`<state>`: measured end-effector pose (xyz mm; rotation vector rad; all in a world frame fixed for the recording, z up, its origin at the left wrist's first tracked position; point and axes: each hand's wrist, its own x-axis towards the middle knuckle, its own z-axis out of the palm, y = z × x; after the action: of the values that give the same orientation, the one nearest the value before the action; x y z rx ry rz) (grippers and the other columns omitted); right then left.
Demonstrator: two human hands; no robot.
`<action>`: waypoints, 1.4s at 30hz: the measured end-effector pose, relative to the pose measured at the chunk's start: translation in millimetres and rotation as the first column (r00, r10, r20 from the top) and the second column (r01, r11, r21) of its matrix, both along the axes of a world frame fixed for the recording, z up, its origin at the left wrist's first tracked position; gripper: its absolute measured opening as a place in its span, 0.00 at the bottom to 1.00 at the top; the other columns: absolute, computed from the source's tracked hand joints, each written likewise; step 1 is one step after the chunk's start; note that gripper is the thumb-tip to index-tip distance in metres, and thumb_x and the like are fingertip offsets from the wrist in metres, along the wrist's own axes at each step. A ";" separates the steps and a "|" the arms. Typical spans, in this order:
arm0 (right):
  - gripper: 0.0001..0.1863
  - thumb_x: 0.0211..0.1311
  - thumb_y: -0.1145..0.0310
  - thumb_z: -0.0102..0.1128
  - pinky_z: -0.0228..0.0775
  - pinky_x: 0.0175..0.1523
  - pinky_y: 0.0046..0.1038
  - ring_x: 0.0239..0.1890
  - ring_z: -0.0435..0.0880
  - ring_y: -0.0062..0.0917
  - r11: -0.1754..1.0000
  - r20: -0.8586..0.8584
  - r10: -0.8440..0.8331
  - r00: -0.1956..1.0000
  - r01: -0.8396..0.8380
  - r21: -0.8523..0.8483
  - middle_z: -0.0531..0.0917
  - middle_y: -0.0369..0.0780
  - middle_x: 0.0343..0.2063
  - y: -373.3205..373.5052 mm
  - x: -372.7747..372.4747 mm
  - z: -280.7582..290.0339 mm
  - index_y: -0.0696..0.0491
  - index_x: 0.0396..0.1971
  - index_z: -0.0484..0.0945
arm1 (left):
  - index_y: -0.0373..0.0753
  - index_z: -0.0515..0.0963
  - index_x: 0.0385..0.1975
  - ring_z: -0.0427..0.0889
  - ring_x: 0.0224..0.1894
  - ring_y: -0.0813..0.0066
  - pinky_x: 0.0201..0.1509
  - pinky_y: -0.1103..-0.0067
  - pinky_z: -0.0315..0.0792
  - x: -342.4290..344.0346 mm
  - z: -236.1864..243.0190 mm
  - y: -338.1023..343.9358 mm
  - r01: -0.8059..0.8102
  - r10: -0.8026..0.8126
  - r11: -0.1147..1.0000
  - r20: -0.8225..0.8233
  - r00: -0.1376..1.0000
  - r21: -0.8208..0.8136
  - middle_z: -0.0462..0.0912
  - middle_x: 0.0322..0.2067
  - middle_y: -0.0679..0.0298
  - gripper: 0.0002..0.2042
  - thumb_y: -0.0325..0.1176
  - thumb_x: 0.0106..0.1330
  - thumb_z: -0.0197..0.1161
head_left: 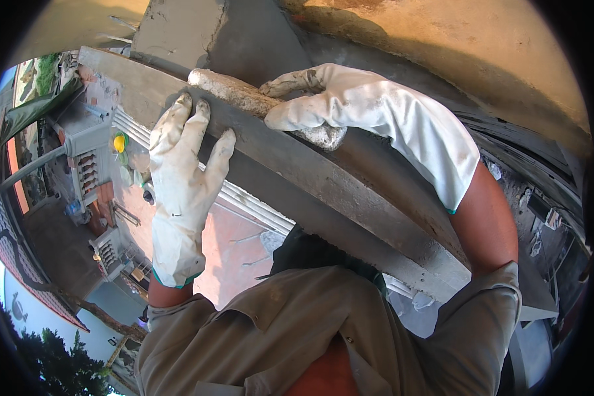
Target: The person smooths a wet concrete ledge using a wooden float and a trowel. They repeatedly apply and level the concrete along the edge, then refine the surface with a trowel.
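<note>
My right hand [369, 105], in a white glove smudged with grey, grips a long pale block [228, 89] with a rough, crumbly surface, like a piece of foam or sponge. The block lies against the top of a grey cement ledge [323, 175], which slants from upper left to lower right in front of my body. My left hand [186, 175], gloved as well, rests with outstretched fingers on the ledge's near edge, just left of the block. Its fingers are apart and hold nothing. The underside of the block and part of the right fingers are hidden.
A grey cement pillar [178, 33] rises behind the ledge, and an ochre wall [495, 46] fills the upper right. Far below on the left lie reddish paving [211, 254], a pale balustrade [86, 173] and a small yellow object [119, 142]. Debris lies at the right.
</note>
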<state>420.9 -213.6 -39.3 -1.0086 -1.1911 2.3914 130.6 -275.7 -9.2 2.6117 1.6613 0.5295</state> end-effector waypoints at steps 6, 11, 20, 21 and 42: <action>0.38 0.62 0.50 0.82 0.74 0.33 0.22 0.28 0.80 0.15 1.000 0.188 -0.014 0.982 0.015 -0.004 0.85 0.33 0.28 -1.5 -10.0 14.1 0.54 0.67 0.81 | 0.32 0.84 0.58 0.79 0.65 0.41 0.71 0.58 0.71 0.0 0.3 -1.1 0.000 0.000 1.000 -0.012 1.000 -0.004 0.82 0.59 0.41 0.26 0.34 0.60 0.80; 0.41 0.59 0.49 0.84 0.77 0.36 0.23 0.30 0.82 0.15 0.998 0.037 0.004 0.999 -0.006 0.062 0.86 0.33 0.30 1.1 -3.0 15.8 0.56 0.67 0.80 | 0.32 0.84 0.59 0.79 0.65 0.41 0.71 0.58 0.71 1.0 1.9 -2.6 -0.010 0.010 1.000 -0.028 1.000 -0.018 0.82 0.60 0.42 0.26 0.33 0.61 0.79; 0.43 0.58 0.44 0.82 0.79 0.39 0.24 0.35 0.86 0.18 0.997 0.088 0.001 0.996 -0.008 0.081 0.89 0.37 0.36 3.4 -2.2 -7.8 0.57 0.66 0.81 | 0.33 0.83 0.60 0.78 0.66 0.43 0.71 0.58 0.70 0.8 0.6 -1.4 -0.009 0.009 1.000 -0.013 1.000 -0.010 0.81 0.61 0.42 0.26 0.34 0.62 0.79; 0.44 0.58 0.46 0.82 0.80 0.39 0.25 0.34 0.86 0.17 0.992 -0.029 -0.026 0.999 0.029 0.125 0.89 0.37 0.34 2.8 -3.1 -7.5 0.58 0.68 0.79 | 0.33 0.83 0.60 0.78 0.66 0.43 0.71 0.59 0.70 0.2 0.3 -2.4 -0.015 0.015 1.000 0.002 1.000 -0.023 0.81 0.62 0.42 0.26 0.34 0.62 0.79; 0.47 0.57 0.67 0.84 0.83 0.33 0.26 0.25 0.87 0.22 0.953 0.499 0.084 0.863 0.077 -0.293 0.91 0.41 0.37 -88.5 79.8 32.7 0.53 0.77 0.70 | 0.29 0.82 0.61 0.75 0.68 0.35 0.74 0.54 0.67 7.6 5.4 -2.7 -0.029 0.024 0.996 -0.059 0.998 -0.082 0.79 0.63 0.35 0.32 0.43 0.62 0.79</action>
<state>500.7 -302.1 -6.5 -1.8272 -0.9733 2.4361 138.2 -278.4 -3.8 2.5739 1.6970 0.3801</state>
